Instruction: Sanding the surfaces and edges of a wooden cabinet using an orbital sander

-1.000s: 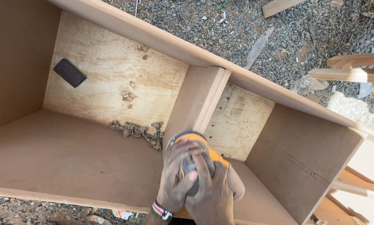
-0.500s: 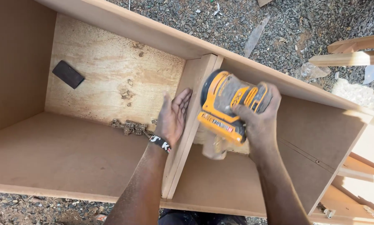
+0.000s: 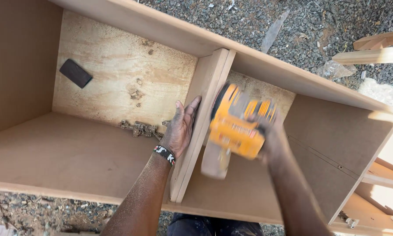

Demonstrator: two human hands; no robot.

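Gravel yard: right hand point(image 3: 273, 140) clamps sander point(image 3: 236, 124) (blurred); left hand point(image 3: 180, 126) flat on divider point(image 3: 207, 94).

My one view sits on the head, looking steeply down from close above into the open cabinet point(image 3: 96, 148), gravel ground point(image 3: 310, 30) at the far edge

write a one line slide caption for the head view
Right hand presses a yellow sander against a cabinet divider; left hand braces the other side.
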